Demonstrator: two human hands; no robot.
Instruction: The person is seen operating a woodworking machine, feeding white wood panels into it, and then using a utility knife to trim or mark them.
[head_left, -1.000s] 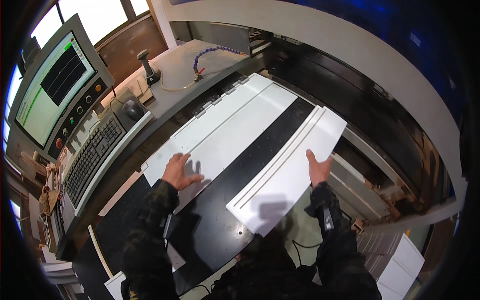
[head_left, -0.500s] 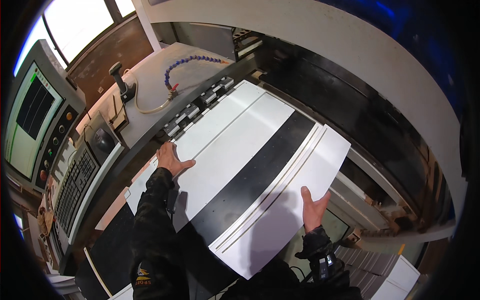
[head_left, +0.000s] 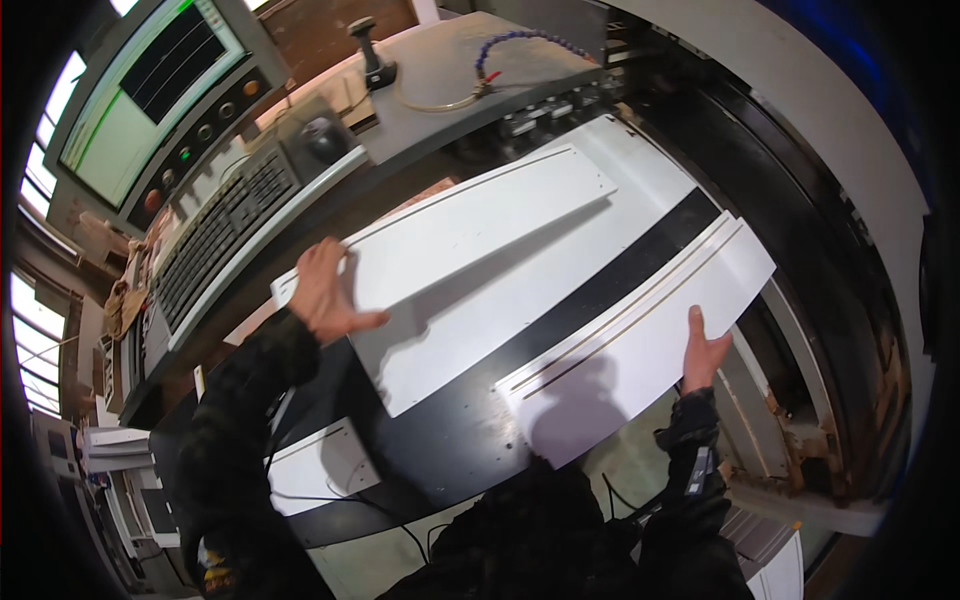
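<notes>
My left hand (head_left: 325, 297) grips the near left end of a long white panel (head_left: 470, 220), fingers over its outer edge and thumb along the other side. This panel is raised and casts a shadow on a second white panel (head_left: 470, 335) lying below it. On the right, my right hand (head_left: 706, 350) holds the outer edge of a grooved white panel (head_left: 655, 320), thumb on top and the other fingers partly hidden. Between the panels shows a black work surface (head_left: 450, 435).
At the left stand a control screen (head_left: 150, 100), a keyboard (head_left: 225, 225) and a mouse (head_left: 323, 142). A handheld scanner (head_left: 370, 55) and a blue jointed hose (head_left: 525, 38) sit on the machine top. Another white piece (head_left: 325, 465) lies near my left forearm, by a black cable (head_left: 370, 505).
My left hand has lifted one white panel off the other and shifted it toward the keyboard side. My right hand stays at the grooved panel's edge. The view has swung left.
</notes>
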